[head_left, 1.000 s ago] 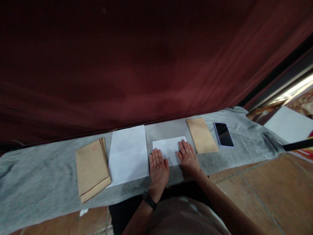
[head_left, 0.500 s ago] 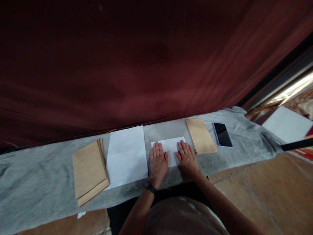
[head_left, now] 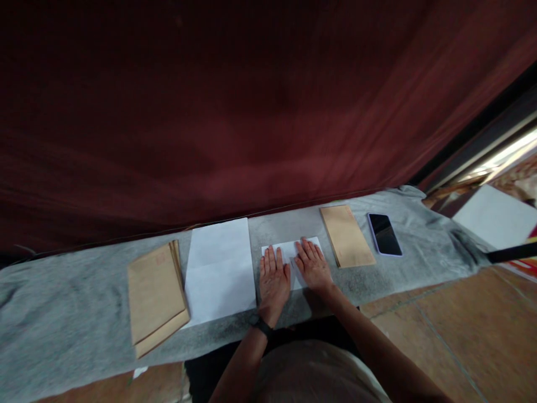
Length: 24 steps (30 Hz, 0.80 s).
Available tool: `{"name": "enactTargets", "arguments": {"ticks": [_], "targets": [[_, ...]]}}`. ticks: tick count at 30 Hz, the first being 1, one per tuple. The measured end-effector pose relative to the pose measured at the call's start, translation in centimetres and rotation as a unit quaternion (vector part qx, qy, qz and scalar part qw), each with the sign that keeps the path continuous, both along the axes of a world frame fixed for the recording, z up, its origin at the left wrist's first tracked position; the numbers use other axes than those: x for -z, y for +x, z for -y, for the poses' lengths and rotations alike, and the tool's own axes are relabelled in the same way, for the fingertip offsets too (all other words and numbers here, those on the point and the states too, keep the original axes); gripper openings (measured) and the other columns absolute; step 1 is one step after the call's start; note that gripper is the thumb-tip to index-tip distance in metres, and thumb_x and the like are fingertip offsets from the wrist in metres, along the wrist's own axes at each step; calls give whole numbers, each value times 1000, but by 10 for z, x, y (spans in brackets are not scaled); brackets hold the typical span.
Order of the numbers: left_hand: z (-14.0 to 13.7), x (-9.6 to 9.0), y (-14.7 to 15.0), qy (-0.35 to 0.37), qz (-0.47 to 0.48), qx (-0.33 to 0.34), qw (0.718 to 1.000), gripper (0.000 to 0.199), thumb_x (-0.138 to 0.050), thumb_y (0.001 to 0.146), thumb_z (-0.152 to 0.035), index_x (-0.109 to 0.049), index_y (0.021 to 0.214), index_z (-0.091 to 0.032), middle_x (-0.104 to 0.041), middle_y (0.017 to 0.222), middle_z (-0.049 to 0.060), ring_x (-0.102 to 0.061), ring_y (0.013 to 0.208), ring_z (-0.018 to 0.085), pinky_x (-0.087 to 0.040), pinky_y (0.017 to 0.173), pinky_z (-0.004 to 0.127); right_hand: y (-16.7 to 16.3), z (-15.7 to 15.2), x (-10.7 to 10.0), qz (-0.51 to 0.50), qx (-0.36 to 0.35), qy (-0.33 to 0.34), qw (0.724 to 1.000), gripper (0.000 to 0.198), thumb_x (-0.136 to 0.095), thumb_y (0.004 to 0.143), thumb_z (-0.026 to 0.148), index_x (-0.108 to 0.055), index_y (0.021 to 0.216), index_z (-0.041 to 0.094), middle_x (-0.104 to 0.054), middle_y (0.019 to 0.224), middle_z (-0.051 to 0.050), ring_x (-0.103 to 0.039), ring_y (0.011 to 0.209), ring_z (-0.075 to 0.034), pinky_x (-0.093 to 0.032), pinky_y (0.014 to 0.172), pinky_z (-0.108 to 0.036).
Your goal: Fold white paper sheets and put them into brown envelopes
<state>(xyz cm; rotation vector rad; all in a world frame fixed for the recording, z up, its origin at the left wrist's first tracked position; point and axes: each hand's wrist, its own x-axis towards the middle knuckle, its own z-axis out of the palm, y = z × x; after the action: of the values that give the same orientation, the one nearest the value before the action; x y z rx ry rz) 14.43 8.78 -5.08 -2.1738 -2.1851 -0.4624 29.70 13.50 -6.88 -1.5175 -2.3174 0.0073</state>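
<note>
A folded white sheet of paper point(head_left: 297, 280) lies on the grey cloth in front of me, partly covered by both hands. My left hand point(head_left: 274, 280) rests flat on its left part, fingers stretched out and pointing away from me. On its right part lies my right hand point(head_left: 314, 266), also flat, with the fingers a little apart. Left of my left hand is a larger stack or sheet of white paper point(head_left: 221, 271). Just right of my right hand sits a brown envelope point(head_left: 347, 235).
Several brown envelopes point(head_left: 157, 294) lie stacked at the left. A phone in a purple case point(head_left: 385, 235) is at the right. Grey cloth point(head_left: 62, 313) covers the narrow surface. A dark red curtain-like wall point(head_left: 268, 123) rises behind it, and tiled floor point(head_left: 474, 324) shows below.
My right hand has slid left across the folded paper, nearer to my left hand. My left hand stays flat in its place. The whole view has shifted slightly.
</note>
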Motion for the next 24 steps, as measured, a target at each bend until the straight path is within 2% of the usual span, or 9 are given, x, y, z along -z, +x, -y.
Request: {"name": "enactTargets", "arguments": {"ticks": [8, 15, 17, 21, 24], "targets": [[0, 3, 0, 16, 30, -8, 999, 65, -37, 103, -30, -24, 161, -5, -32, 164, 22, -26, 155, 32, -32, 123, 55, 23, 10, 11, -11, 62, 50, 997, 66, -40, 106, 37, -23, 163, 10, -35, 162, -21, -40, 147, -35, -36, 117, -53], [3, -3, 0, 12, 25, -31, 999, 66, -38, 103, -30, -23, 159, 1, -28, 164, 26, -25, 155, 34, -30, 124, 55, 21, 12, 10, -6, 70, 51, 996, 67, -40, 106, 38, -22, 163, 8, -35, 162, -22, -39, 147, -36, -37, 116, -53], [11, -6, 7, 13, 21, -12, 1000, 66, -37, 103, -28, -19, 160, 0, -27, 165, 24, -23, 156, 32, -28, 125, 54, 21, 12, 9, -6, 72, 47, 996, 67, -40, 106, 38, -23, 163, 9, -34, 163, -22, -39, 148, -36, -36, 117, -53], [34, -3, 26, 6, 22, 83, 996, 69, -38, 103, -28, -10, 164, -12, -29, 166, 16, -28, 155, 28, -30, 125, 53, 21, 12, 9, -4, 72, 39, 997, 66, -40, 105, 38, -25, 162, 8, -33, 163, -22, -37, 149, -36, -35, 118, -53], [49, 3, 28, -1, 13, 100, 995, 70, -41, 103, -32, -12, 164, -12, -32, 165, 16, -29, 154, 28, -32, 125, 51, 21, 12, 9, -17, 67, 46, 997, 66, -40, 105, 39, -23, 162, 9, -34, 163, -22, -39, 148, -36, -35, 117, -55]]}}
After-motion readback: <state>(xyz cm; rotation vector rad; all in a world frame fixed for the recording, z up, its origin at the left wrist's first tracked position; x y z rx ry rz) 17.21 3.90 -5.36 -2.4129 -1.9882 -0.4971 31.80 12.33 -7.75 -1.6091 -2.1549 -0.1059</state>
